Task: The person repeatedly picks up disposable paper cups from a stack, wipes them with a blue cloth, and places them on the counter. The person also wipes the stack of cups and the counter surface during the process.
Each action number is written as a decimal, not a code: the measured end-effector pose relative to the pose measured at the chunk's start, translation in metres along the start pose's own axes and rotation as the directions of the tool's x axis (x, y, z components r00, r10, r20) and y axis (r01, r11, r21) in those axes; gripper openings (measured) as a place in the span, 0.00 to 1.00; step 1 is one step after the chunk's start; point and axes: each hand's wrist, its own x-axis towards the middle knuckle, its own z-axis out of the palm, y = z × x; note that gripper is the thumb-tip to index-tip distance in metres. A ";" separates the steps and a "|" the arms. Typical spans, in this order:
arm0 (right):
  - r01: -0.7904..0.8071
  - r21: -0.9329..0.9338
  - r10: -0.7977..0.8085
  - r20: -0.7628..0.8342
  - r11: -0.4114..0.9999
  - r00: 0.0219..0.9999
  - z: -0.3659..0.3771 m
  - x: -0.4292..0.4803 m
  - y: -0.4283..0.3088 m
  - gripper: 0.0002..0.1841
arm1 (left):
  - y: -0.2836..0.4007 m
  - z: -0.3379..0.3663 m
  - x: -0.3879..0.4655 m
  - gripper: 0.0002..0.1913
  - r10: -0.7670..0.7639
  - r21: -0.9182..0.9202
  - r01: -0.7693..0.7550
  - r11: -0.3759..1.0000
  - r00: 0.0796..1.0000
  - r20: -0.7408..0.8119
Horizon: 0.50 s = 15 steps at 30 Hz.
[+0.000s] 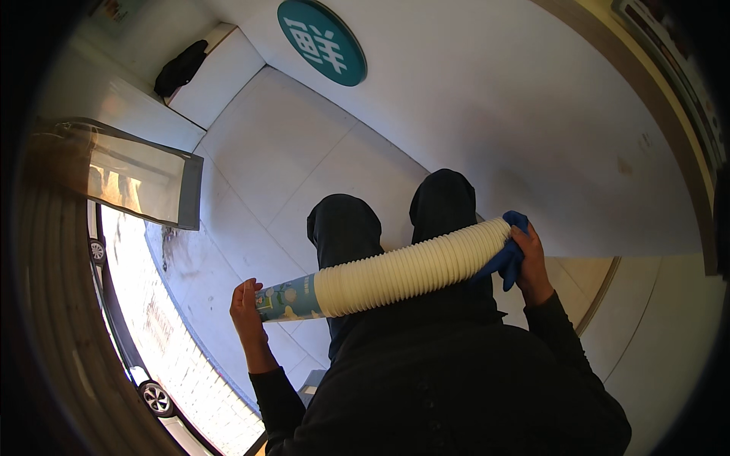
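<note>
A long nested stack of paper cups (410, 271) lies slantwise across my thighs, its many pale rims pressed together in a slight curve. At its left end the printed blue wall of the outermost cup (296, 297) shows, and my left hand (246, 308) grips that end by the cup's base. At the upper right end, my right hand (531, 256) holds the stack together with a crumpled blue cloth or glove (505, 262); which of the two it is I cannot tell. Part of the blue item hangs below the cups.
A white counter front or wall (513, 137) with a round green sign (322, 43) stands before my knees. Pale floor tiles (308, 142) lie below. A transparent panel with a grey edge (191, 194) is at the left, and a black item (181, 68) rests on a white ledge. Cars show outside.
</note>
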 end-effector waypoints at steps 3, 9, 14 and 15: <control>0.074 0.098 -0.071 -0.035 0.992 0.997 0.004 0.013 -0.001 0.24 | 0.014 0.017 0.016 0.17 0.127 -0.119 -0.130 0.984 0.991 -0.037; 0.190 0.241 -0.197 0.007 0.952 0.980 0.001 0.028 -0.013 0.20 | 0.031 0.049 0.038 0.13 0.477 -0.384 -0.477 0.790 0.873 -0.103; 0.149 0.227 -0.137 -0.066 0.962 0.988 -0.018 0.036 0.010 0.19 | 0.010 0.062 0.028 0.14 0.411 -0.280 -0.393 0.876 0.912 0.003; 0.139 0.224 -0.129 -0.063 0.965 0.990 -0.022 0.032 0.014 0.19 | 0.011 0.060 0.021 0.14 0.406 -0.171 -0.400 0.900 0.914 0.001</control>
